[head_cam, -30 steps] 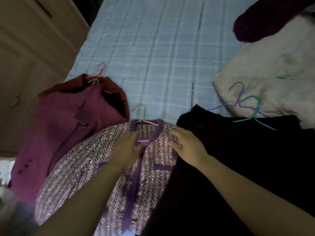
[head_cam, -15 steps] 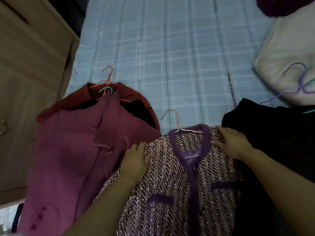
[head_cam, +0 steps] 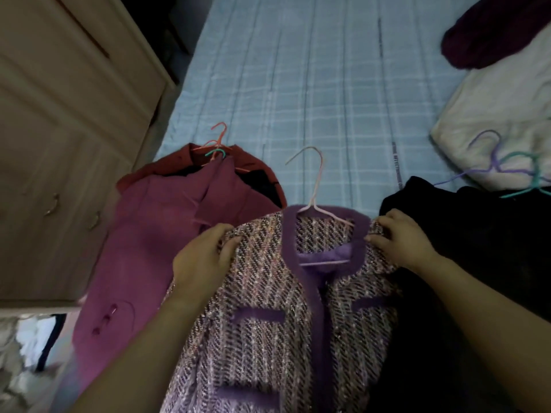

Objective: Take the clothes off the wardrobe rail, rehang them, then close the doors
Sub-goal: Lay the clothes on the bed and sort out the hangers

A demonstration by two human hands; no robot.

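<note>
While the tweed jacket lies front-up at the near edge of the bed, both hands hold it at the shoulders in the head view. The left hand grips the jacket's left shoulder, its fingers curled over the fabric edge and the thumb pressed on top. The right hand pinches the other shoulder just beside the purple collar trim, fingers bent round the cloth. A pink hanger sits inside the neckline, its bar showing across the opening and its hook lying flat on the blue checked bedcover, pointing away from the person. The jacket's purple front band runs down the middle, with purple pocket trims on either side.

To the left, a magenta coat lies partly under the jacket and hangs over the side of the bed. It rests on top of a red coat, and a coral hanger and a teal hook stick out at their collars. To the right, a black garment touches the jacket's edge under the right hand. Beyond it a cream garment carries a purple hanger and a teal hanger, with a dark purple garment at the far corner. A beige cabinet with metal handles stands beside the bed on the left.
</note>
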